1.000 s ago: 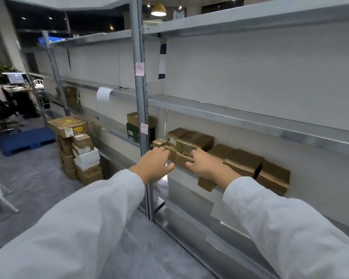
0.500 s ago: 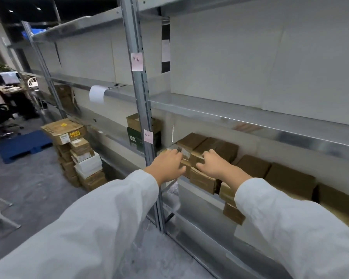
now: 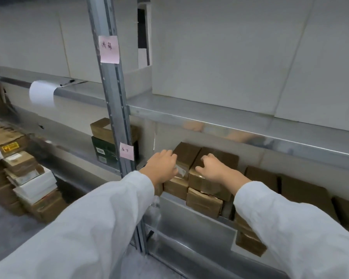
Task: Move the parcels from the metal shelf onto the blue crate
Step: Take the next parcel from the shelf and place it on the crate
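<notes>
Brown cardboard parcels are stacked on the metal shelf (image 3: 191, 216) right of the upright post. My left hand (image 3: 162, 168) curls over the left side of the narrow top parcel (image 3: 186, 154). Beside it, my right hand (image 3: 214, 170) grips the wider top parcel (image 3: 224, 160), fingers bent on its top and thumb at its front edge. Two more parcels (image 3: 204, 204) lie under these. The blue crate is out of view.
The upper shelf's edge (image 3: 240, 127) runs just above my hands. The upright post (image 3: 117, 117) carries pink notes. More parcels (image 3: 302, 190) line the shelf to the right. A green box (image 3: 103, 150) sits left of the post. Stacked cartons (image 3: 28, 178) stand on the floor.
I have come closer to the shelf and both hands have reached further in onto the two top parcels. The blue crate at the far left has slid out of view.
</notes>
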Demonstrator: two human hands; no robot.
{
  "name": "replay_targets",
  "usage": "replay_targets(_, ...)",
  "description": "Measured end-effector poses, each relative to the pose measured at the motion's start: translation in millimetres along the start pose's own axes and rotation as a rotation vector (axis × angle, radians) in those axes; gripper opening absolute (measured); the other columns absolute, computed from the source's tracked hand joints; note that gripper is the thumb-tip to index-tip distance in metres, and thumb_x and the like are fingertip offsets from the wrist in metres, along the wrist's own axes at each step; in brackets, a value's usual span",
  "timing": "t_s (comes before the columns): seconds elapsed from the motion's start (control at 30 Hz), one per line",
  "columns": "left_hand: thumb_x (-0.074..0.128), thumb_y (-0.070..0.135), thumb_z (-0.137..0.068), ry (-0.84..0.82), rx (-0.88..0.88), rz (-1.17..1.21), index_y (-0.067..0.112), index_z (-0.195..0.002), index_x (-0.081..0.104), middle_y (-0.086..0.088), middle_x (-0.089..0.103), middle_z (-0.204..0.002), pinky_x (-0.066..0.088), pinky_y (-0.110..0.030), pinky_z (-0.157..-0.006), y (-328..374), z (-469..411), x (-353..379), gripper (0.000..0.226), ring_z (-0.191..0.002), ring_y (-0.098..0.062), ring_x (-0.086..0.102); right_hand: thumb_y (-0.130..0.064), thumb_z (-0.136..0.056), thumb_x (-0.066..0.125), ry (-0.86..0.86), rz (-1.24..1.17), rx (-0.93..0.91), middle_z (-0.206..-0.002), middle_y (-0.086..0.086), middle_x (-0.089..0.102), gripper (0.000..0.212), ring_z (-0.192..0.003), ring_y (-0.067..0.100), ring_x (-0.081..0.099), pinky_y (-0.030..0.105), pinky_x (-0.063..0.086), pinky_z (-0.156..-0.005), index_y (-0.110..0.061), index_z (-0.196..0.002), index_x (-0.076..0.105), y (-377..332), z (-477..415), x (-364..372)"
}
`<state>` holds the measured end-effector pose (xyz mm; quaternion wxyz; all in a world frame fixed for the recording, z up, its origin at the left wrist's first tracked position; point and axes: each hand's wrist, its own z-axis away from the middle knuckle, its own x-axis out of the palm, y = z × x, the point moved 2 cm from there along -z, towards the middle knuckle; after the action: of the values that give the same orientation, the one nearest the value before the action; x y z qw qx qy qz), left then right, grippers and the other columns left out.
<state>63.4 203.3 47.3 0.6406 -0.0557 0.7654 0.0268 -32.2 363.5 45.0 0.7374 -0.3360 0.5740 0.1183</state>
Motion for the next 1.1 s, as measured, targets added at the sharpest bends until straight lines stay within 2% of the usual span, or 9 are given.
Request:
replay_targets(0.1,0.044,0.033,-0.097,0.005,0.076,-0.006,0.009,-0.124,0.053,-0.010,0.055,-0.121,0.043,-0.037,-0.094,-30.6,-32.7,10.4,0.038,-0.111,-0.027,0.051,-0.032,-0.097,0.050,0.050,-0.007,0.069,-0.118,0.015,0.057,0.021,-0.081,0.019,0.053,0.033,0.043,-0.074,-0.012,-0.103,0.054,-7.4,-39.2,0.2)
replay_targets(0.17,0.044,0.033,-0.098,0.010,0.100,-0.003,0.007,-0.126,0.053,-0.012,0.055,-0.123,0.041,-0.038,-0.096,-47.9,-51.5,14.8,0.040,-0.115,-0.028,0.050,-0.034,-0.096,0.051,0.039,-0.019,0.130,-0.108,0.013,0.061,0.021,-0.075,0.016,0.051,0.031,0.041,-0.068,-0.013,-0.097,0.053,-11.9,-59.1,5.0)
replay_targets(0.3,0.042,0.033,-0.098,-0.058,0.184,-0.050,0.006,-0.131,0.051,-0.014,0.053,-0.130,0.040,-0.039,-0.100,-72.7,-81.6,35.8,0.044,-0.119,-0.030,0.050,-0.038,-0.098,0.047,-0.041,-0.038,0.228,-0.124,0.013,0.059,0.039,-0.103,0.026,0.057,0.030,0.040,-0.078,-0.009,-0.124,0.054,-18.5,-91.5,22.5)
replay_targets(0.4,0.043,0.035,-0.097,-0.125,0.230,0.034,0.009,-0.130,0.052,-0.013,0.053,-0.129,0.045,-0.042,-0.098,-88.7,-103.1,53.6,0.043,-0.116,-0.030,0.052,-0.039,-0.101,0.041,-0.105,-0.054,0.317,-0.143,0.015,0.050,0.054,-0.127,0.030,0.049,0.033,0.039,-0.095,-0.010,-0.145,0.039,-23.9,-113.2,30.3)
replay_targets(0.5,0.045,0.036,-0.097,-0.147,0.241,0.114,0.012,-0.132,0.051,-0.012,0.048,-0.130,0.044,-0.042,-0.098,-101.3,-119.1,70.8,0.042,-0.119,-0.030,0.047,-0.042,-0.103,0.033,-0.101,-0.049,0.392,-0.155,0.014,0.035,0.058,-0.139,0.031,0.038,0.038,0.032,-0.108,-0.012,-0.152,0.025,-25.4,-129.6,34.3)
replay_targets(0.7,0.045,0.042,-0.099,-0.305,0.023,0.548,0.012,-0.129,0.053,-0.011,0.055,-0.127,0.045,-0.038,-0.096,-103.2,-146.7,102.9,0.043,-0.114,-0.028,0.053,-0.034,-0.099,0.047,0.105,-0.010,0.467,-0.140,0.017,0.049,0.047,-0.127,0.033,0.048,0.037,0.039,-0.102,-0.008,-0.138,0.044,-23.9,-158.3,45.4)
replay_targets(0.8,0.050,0.043,-0.097,-0.374,-0.084,0.734,0.011,-0.129,0.051,-0.011,0.058,-0.125,0.047,-0.040,-0.097,-100.2,-151.3,113.5,0.046,-0.111,-0.028,0.057,-0.039,-0.093,0.056,0.168,-0.018,0.496,-0.151,0.021,0.033,0.070,-0.139,0.037,0.033,0.043,0.032,-0.113,-0.004,-0.147,0.028,-26.2,-164.8,51.0)
replay_targets(0.93,0.055,0.042,-0.096,-0.379,-0.113,0.775,0.011,-0.132,0.048,-0.011,0.057,-0.128,0.047,-0.042,-0.099,-111.6,-154.4,123.1,0.048,-0.114,-0.028,0.056,-0.046,-0.090,0.062,0.164,-0.149,0.526,-0.157,0.018,0.023,0.094,-0.143,0.034,0.028,0.040,0.031,-0.114,-0.004,-0.154,0.009,-26.3,-166.9,50.4)
replay_targets(1.1,0.054,0.047,-0.095,-0.430,-0.173,0.862,0.010,-0.125,0.053,-0.010,0.062,-0.119,0.048,-0.034,-0.090,-116.9,-151.1,131.6,0.047,-0.106,-0.028,0.059,-0.046,-0.101,0.039,-0.011,-0.236,0.550,-0.139,0.018,0.051,0.063,-0.121,0.032,0.054,0.031,0.041,-0.087,0.002,-0.142,0.036,-30.8,-165.6,61.9)
